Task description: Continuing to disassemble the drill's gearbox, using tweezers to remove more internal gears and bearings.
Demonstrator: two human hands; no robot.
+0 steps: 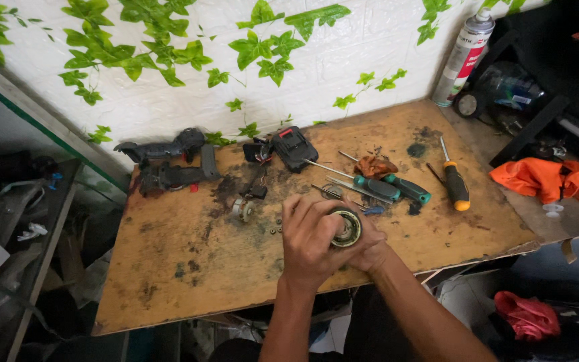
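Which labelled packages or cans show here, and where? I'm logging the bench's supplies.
Spray can: upright at the wall, beyond the board's far right corner; silver cylinder, red and white label.
Clear plastic bottle: lying right of the can, bluish label.
No screens or signs show.

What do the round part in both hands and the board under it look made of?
Round part: likely metal, a shiny ring face around a dark centre; left hand and right hand hide its body. Board: seemingly plywood, matte yellowish, dark grease stains, a chipped edge.
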